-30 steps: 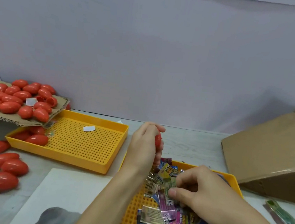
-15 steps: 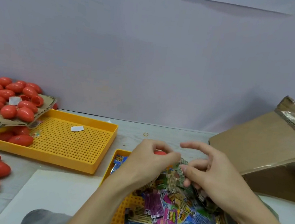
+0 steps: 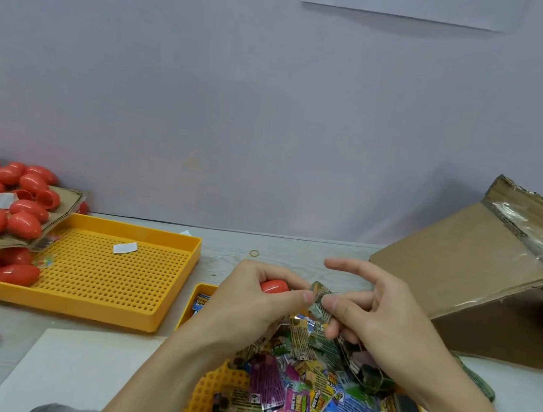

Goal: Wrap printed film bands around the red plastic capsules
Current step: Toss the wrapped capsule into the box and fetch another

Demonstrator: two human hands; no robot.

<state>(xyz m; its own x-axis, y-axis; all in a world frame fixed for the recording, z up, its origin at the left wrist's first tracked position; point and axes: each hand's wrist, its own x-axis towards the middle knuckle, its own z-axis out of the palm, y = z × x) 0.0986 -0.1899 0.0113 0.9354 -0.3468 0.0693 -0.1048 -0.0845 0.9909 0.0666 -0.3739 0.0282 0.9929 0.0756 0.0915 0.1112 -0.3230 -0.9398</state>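
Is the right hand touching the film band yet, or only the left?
Touching. The head view shows the right hand pinching the film band at its fingertips, while the left hand grips the red capsule.

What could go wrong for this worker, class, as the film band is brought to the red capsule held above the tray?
1. The left hand grips the capsule while also pinching the film band with the right hand; the smooth capsule might slip out.
2. The thin band looks crumpled between the fingertips, so it may crease or tear.
3. Anything dropped would probably land in the loose bands filling the yellow tray below, and be hard to find.
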